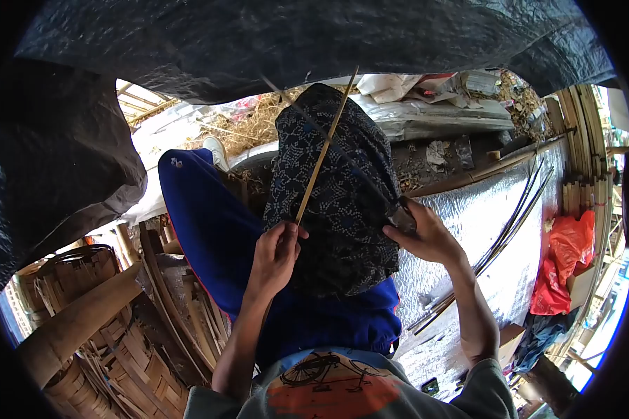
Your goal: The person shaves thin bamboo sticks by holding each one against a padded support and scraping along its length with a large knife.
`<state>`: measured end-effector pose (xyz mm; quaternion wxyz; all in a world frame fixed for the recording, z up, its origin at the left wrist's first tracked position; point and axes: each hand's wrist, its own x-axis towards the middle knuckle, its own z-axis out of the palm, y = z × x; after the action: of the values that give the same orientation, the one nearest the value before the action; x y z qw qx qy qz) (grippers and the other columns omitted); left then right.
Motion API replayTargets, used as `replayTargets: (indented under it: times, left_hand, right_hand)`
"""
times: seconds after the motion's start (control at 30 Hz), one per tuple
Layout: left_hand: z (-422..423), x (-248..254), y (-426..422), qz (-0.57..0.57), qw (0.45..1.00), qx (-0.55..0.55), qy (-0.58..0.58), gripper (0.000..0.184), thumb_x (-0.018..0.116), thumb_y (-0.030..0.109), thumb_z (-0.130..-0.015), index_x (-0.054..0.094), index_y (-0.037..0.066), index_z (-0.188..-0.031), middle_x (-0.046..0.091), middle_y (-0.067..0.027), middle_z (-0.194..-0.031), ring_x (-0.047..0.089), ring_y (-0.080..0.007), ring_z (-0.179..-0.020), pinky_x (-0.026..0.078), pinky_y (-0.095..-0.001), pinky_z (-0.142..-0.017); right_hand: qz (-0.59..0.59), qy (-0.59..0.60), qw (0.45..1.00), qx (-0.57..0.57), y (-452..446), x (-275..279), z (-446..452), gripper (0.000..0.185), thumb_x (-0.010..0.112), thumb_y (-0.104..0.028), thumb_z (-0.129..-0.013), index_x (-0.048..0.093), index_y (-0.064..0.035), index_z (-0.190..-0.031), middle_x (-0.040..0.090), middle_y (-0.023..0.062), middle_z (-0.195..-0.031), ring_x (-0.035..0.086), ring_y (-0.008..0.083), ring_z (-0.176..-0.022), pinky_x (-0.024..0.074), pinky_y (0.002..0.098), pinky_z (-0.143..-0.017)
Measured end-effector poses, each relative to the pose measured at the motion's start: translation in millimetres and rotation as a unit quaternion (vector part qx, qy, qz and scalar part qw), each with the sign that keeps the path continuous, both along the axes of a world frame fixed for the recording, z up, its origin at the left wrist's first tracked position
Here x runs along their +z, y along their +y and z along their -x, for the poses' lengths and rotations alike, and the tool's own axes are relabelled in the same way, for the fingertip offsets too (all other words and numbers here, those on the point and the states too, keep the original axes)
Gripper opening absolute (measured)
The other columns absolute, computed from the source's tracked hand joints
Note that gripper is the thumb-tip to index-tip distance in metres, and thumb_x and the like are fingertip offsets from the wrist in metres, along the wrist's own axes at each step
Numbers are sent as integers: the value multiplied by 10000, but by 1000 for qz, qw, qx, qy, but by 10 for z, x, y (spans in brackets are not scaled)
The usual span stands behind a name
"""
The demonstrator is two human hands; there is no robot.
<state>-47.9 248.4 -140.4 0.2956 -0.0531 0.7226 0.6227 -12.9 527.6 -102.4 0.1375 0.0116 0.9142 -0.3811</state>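
My left hand is closed on the lower end of a thin bamboo strip, which points away from me and slightly right. In my right hand is the handle end of a long, narrow knife, its dark blade slanting up to the left. Blade and strip cross near the middle; I cannot tell whether they touch. Beneath both, a black patterned cloth covers my leg, over blue trousers.
Woven bamboo baskets and a thick bamboo pole lie at left. Dark thin strips rest on a silvery sheet at right. A red plastic bag is beyond. Black sheeting hangs ahead.
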Motion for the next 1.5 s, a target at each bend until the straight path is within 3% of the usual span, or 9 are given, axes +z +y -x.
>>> replayTargets:
  times: [0.03, 0.7, 0.83, 0.9, 0.97, 1.03, 1.23, 1.43, 1.5]
  left_hand:
    - [11, -19, 7, -1, 1000, -2, 1, 314, 444, 216, -1001, 597, -26, -873, 504, 0, -598, 419, -45, -465, 321, -231, -434]
    - [-453, 277, -54, 122, 991, -3, 62, 392, 550, 218, -953, 577, 0, -629, 441, 1, -477, 370, -43, -420, 244, -263, -412]
    - [-412, 280, -27, 148, 983, -13, 109, 369, 556, 200, -948, 582, -4, -641, 488, -17, -485, 425, -54, -409, 278, -254, -405]
    - [-435, 173, -39, 160, 979, -17, 125, 316, 578, 182, -932, 589, -3, -675, 520, -38, -507, 467, -83, -408, 310, -260, -406]
    - [-411, 160, -63, 178, 974, -14, 142, 265, 600, 163, -917, 595, -1, -709, 551, -58, -530, 508, -112, -407, 341, -266, -407]
    - [-343, 273, -60, 252, 925, -11, 285, 143, 639, 121, -880, 611, 2, -804, 594, -92, -591, 576, -182, -444, 403, -277, -426]
    - [-256, 304, -207, 312, 885, -72, 338, 87, 629, 81, -881, 632, -5, -868, 603, -100, -607, 601, -184, -484, 415, -265, -440]
    - [-37, 252, -38, 69, 991, -23, 110, 173, 585, 108, -924, 657, -34, -856, 589, -54, -577, 590, -79, -521, 411, -236, -457]
    - [37, 113, 104, 60, 995, -28, 80, 181, 585, 110, -923, 656, -39, -849, 583, -51, -575, 588, -79, -521, 411, -232, -460]
  right_hand:
    - [27, -155, 987, -13, 43, -17, 0, 465, 703, -210, -830, 488, 8, -1180, 615, 137, -749, 593, 235, -611, 488, 368, -585]
    - [-122, 77, 985, 92, 315, 157, 106, 293, 510, -301, -973, 542, -18, -906, 516, 65, -525, 452, 178, -405, 352, 371, -417]
    - [-49, -207, 967, 141, 155, 474, 147, 363, 448, -372, -993, 567, -34, -931, 473, 26, -549, 461, 134, -441, 338, 341, -427]
    - [-14, -179, 978, 108, 275, 277, 179, 373, 436, -385, -994, 573, -39, -969, 485, 32, -550, 473, 140, -442, 356, 337, -435]
    - [-172, 329, 888, 272, 434, -132, 218, 427, 371, -413, -1008, 545, -23, -985, 474, 35, -520, 484, 140, -420, 364, 336, -400]
    - [28, -237, 971, -28, 362, 171, 293, 389, 412, -398, -1000, 535, -30, -1000, 445, 19, -484, 457, 118, -374, 355, 311, -354]
    - [79, -254, 964, -22, 481, 230, 68, 289, 592, -318, -930, 534, -64, -1054, 529, 51, -591, 525, 122, -462, 411, 296, -404]
    - [-188, 181, 941, 216, 492, 260, -223, 325, 622, -208, -907, 499, -48, -1161, 612, 121, -810, 592, 237, -712, 462, 361, -572]
    - [-134, 109, 970, 168, 377, 315, -205, 281, 611, -229, -913, 501, -24, -1070, 620, 133, -701, 590, 275, -562, 449, 395, -532]
